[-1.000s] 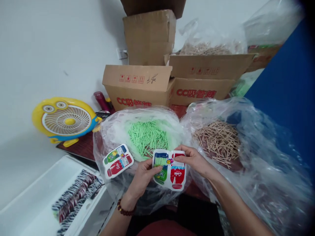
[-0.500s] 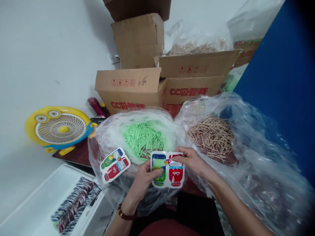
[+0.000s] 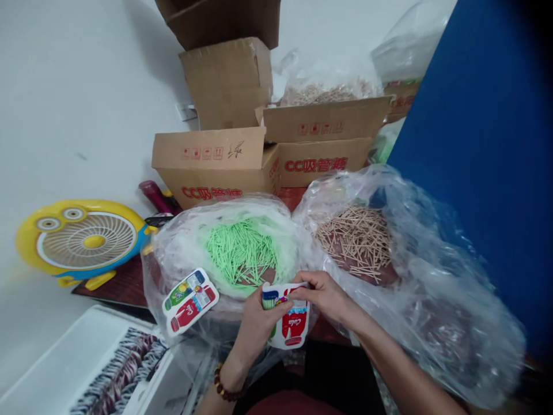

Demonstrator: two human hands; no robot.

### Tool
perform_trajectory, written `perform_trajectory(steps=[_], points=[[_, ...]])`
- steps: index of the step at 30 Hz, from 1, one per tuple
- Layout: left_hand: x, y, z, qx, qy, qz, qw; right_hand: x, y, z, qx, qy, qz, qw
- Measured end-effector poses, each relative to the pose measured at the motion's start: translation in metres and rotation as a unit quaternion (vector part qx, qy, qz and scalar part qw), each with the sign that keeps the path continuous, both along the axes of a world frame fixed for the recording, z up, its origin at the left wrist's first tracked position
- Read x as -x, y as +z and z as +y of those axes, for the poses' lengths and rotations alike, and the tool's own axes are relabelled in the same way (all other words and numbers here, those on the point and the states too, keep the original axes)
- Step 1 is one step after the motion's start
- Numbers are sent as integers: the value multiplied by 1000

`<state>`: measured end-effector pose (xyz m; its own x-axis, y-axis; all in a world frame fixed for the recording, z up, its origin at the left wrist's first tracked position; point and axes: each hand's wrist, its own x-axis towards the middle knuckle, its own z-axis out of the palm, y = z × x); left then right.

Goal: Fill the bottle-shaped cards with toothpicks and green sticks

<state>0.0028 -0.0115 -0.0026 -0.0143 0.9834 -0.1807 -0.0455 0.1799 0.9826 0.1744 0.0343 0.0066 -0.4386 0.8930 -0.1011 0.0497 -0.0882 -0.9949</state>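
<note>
**A:** Field, large to small?

**B:** Cartons (image 3: 259, 161) sit well beyond the fingertips. The bag of brown sticks (image 3: 354, 242) is just past the knuckles of the right hand (image 3: 322, 294). The bag of green sticks (image 3: 239, 251) is just beyond the fingertips of the left hand (image 3: 259, 323). The white tray (image 3: 64, 357) is off to the left of that wrist. A spare packet (image 3: 190, 300) lies on the green bag, left of the left fingers.

**A:** Held item? Grip?

**B:** The two-pocket packet (image 3: 291, 328) is between both hands. Left fingers curl round its left edge, thumb across the front. Right thumb and forefinger are pinched narrow on the top edge.

**A:** Progress?

**B:** Judgement only: green sticks show in the pocket by the left thumb, so that side looks loaded. Contents of the red pocket below the right fingertips are not discernible. I cannot tell whether the top is sealed.
</note>
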Motion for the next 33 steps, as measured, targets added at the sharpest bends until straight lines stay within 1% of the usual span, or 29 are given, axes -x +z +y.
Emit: perform_trajectory(steps=[3,6,8,13,17,19,20,21,22,23,24,25,28,30,33], points=[[-3,-2,0,-8,-20,20,1000,-2,-1,-3,-2,-11,-5,1000],[-5,-3,1,-13,-34,44,998,-8,-1,-4,-28,-13,-25,999],[-7,-3,3,-12,-55,49,997,-15,-2,-4,-43,-8,-39,998],[-13,-6,9,11,-126,30,992,-31,-7,-4,-93,-10,-88,992],[-14,-10,11,32,-161,35,986,-40,-9,-7,-115,6,-97,989],[-14,-10,12,56,-171,30,983,-48,-7,0,-126,11,-90,988],[-14,-9,12,68,-173,29,982,-54,-5,7,-135,-6,-89,987],[-14,-9,12,78,-174,30,981,-62,-4,17,-145,-37,-98,984],[-14,-8,12,85,-174,35,980,-72,-3,30,-154,-87,-120,977],[-13,-7,11,90,-174,41,980,-82,-3,44,-167,-148,-175,959],[-13,-6,10,91,-172,45,980,-94,-4,58,-168,-188,-274,928],[-13,-6,9,92,-171,47,980,-106,-6,72,-157,-199,-387,887],[-9,-10,6,100,-153,40,982,-137,-14,100,-134,-209,-474,845],[-6,-14,5,116,-128,27,985,-150,-20,106,-119,-220,-513,821],[-5,-20,6,139,-91,4,986,-154,-28,106,-93,-234,-572,781]])
